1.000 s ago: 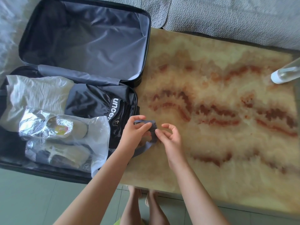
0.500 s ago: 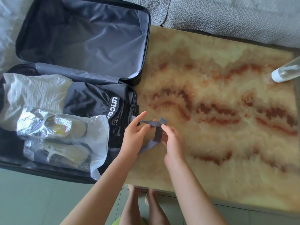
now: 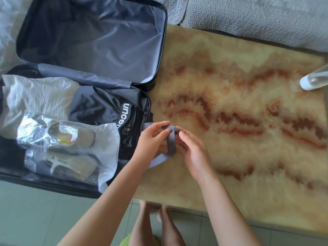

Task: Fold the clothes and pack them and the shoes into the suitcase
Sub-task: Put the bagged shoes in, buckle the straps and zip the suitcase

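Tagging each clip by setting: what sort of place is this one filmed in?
Most likely a home living room: a grey fabric sofa runs behind a marble-patterned coffee table, the floor is tiled, and a suitcase lies open at the table's left end.

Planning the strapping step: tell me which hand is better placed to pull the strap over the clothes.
Left, probably: the left hand pinches the grey strap by its buckle, right beside the suitcase. The right hand sits farther out over the table, fingertips just reaching the buckle.
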